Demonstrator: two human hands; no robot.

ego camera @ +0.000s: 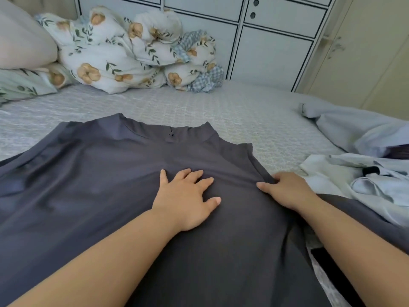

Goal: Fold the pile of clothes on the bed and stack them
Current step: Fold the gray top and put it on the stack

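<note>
A dark grey garment [99, 185] lies spread flat across the bed [199, 107], its neck end pointing away from me. My left hand [186, 196] presses flat on its middle with the fingers spread. My right hand [285, 189] sits at the garment's right edge, fingers curled over the hem and thumb lying on the cloth, pinching the fabric. A heap of pale blue and white clothes [365, 173] lies to the right on the bed.
A crumpled floral quilt [132, 52] and pillows [24, 41] are piled at the head of the bed. White cabinet doors [276, 41] stand behind it. Bare quilted mattress shows between the garment and the quilt.
</note>
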